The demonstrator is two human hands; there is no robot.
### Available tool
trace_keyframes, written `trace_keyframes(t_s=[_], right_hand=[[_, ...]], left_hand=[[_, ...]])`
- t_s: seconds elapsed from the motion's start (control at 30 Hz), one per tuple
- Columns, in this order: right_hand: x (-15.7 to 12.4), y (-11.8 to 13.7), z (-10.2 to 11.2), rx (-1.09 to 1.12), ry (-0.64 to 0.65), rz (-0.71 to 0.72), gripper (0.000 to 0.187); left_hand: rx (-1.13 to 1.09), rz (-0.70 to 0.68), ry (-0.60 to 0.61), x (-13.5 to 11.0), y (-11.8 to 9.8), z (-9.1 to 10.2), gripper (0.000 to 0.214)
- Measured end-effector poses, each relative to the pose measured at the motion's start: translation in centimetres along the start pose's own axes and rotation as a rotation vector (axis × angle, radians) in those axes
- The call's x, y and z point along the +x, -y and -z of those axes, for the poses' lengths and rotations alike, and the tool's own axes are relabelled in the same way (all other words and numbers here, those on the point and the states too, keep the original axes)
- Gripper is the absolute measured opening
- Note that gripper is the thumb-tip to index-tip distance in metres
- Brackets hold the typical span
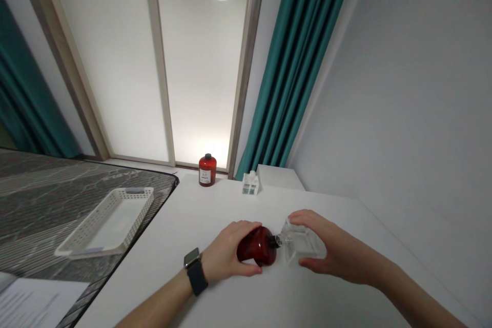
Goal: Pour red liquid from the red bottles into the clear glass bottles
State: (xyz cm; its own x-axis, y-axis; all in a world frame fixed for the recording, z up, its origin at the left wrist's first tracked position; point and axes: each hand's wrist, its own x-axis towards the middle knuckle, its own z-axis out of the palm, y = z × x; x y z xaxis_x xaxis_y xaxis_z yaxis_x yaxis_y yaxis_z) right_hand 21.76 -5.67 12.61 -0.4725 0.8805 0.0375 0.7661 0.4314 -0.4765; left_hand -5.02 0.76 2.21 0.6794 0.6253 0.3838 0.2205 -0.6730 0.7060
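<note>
My left hand [234, 250] is wrapped round a dark red-brown bottle [263, 246], which is tipped sideways with its black neck pointing right. Opposite it, my right hand [321, 241] grips a clear square bottle [302, 244], also tilted on its side, its neck facing left. The two necks meet end to end or nearly so; whether they touch I cannot tell. Both bottles are over the white table [215, 210]. No liquid can be made out in the clear bottle. Part of the red-brown bottle is hidden behind my left fingers.
Further back stand a red-brown bottle with a black cap and white label [207, 170], a small clear bottle [250, 183] and a white box [280, 177]. At left, a white basket [132, 192] and printed paper [42, 302] lie on a grey patterned surface [77, 177].
</note>
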Motion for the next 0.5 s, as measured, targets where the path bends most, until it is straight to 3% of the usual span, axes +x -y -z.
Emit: trace_keyframes(t_s=[0.5], right_hand=[[0.34,0.52,0.48,-0.008,0.033,0.001,0.057]], left_hand=[[0.011,-0.001,0.001,-0.02,0.09,-0.01,0.08]])
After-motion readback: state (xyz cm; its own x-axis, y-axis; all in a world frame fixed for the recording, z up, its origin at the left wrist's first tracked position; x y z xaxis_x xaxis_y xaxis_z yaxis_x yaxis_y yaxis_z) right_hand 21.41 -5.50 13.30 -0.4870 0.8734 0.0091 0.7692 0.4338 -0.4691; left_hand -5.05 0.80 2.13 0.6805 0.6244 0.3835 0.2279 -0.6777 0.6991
